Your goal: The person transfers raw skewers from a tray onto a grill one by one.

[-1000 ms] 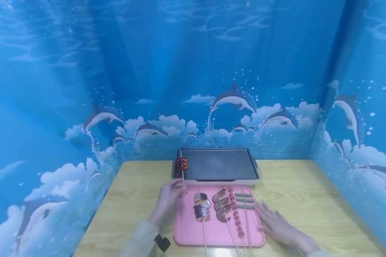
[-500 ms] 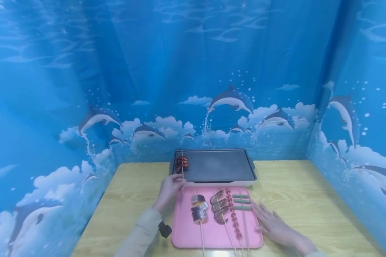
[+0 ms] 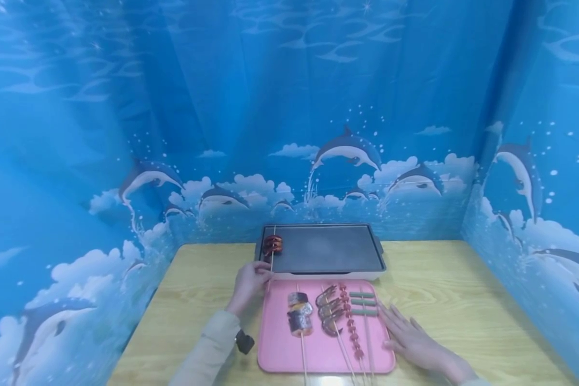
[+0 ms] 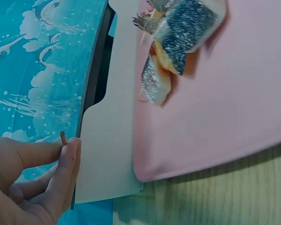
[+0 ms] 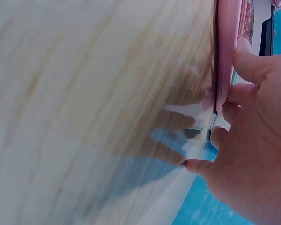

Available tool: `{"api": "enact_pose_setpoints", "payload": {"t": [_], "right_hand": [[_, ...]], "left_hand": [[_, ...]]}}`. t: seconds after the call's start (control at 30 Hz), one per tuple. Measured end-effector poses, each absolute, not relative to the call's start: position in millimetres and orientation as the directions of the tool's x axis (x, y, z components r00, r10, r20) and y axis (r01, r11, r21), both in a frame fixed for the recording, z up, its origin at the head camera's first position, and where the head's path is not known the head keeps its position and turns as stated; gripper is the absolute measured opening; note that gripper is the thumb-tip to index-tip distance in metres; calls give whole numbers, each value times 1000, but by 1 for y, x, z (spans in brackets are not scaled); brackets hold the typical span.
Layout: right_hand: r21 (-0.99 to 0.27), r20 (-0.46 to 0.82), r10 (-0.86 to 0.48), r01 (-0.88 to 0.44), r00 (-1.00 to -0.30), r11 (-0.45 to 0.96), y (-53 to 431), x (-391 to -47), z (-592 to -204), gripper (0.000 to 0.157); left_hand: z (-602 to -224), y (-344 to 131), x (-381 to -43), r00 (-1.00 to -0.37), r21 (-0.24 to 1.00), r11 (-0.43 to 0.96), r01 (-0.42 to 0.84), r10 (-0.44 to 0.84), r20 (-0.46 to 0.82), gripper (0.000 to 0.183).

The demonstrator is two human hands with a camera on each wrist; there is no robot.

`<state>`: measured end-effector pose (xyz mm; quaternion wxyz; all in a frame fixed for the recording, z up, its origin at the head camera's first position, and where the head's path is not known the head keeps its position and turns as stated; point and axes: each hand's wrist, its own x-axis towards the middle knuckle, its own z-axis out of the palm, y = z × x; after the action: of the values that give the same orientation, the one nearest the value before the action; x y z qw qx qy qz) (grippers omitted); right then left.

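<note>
My left hand (image 3: 248, 281) pinches the near part of a wooden skewer threaded with glossy red-brown curved pieces (image 3: 273, 245), which overlap the left end of a dark flat griddle (image 3: 328, 249). The stick's end (image 4: 62, 138) pokes out between thumb and fingertips in the left wrist view. My right hand (image 3: 410, 338), fingers extended, lies at the right edge of a pink tray (image 3: 280, 354); its thumb (image 5: 246, 58) touches the rim. On the tray lie a fish-chunk skewer (image 3: 300, 316), a shrimp skewer (image 3: 331, 311), a skewer of small red pieces (image 3: 351, 327) and one of green sticks (image 3: 364, 303).
The griddle's pale base (image 3: 328, 275) stands just behind the tray on a wood-grain table (image 3: 444, 300). Several skewer handles reach past the tray's front edge. A blue curtain with dolphins (image 3: 349, 147) closes off the back and sides.
The left hand has shifted slightly left, and the skewer's near end has swung left with it while the food stays over the griddle's left end. The right hand keeps its place at the tray.
</note>
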<state>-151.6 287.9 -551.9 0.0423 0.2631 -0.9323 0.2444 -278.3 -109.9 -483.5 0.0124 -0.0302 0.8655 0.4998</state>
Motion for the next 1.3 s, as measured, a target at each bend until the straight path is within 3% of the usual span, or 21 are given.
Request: {"api": "enact_pose_setpoints", "payload": {"t": [0.23, 0.4, 0.73, 0.9, 1.1, 1.3], "right_hand": [[-444, 192, -460, -495, -867, 747, 287, -151, -550, 60], [-455, 182, -446, -477, -877, 752, 288, -152, -553, 60], [-433, 116, -425, -431, -898, 792, 285, -150, -545, 61], [-416, 163, -451, -475, -878, 775, 285, -148, -543, 59], [-394, 136, -432, -449, -892, 802, 282, -147, -537, 60], [-387, 105, -423, -429, -900, 817, 282, -148, -537, 62]], "left_hand": [[-486, -112, -275, -995, 867, 492, -83, -86, -46, 24], [-483, -114, -267, -989, 906, 406, -120, -124, -75, 28], [-483, -105, -228, -985, 942, 332, -47, -175, 13, 31], [-492, -91, -200, -996, 947, 317, -54, -78, -31, 33], [-512, -83, -168, -992, 912, 407, -53, 82, -94, 31], [-528, -79, -153, -964, 938, 319, -134, 178, -199, 27]]}}
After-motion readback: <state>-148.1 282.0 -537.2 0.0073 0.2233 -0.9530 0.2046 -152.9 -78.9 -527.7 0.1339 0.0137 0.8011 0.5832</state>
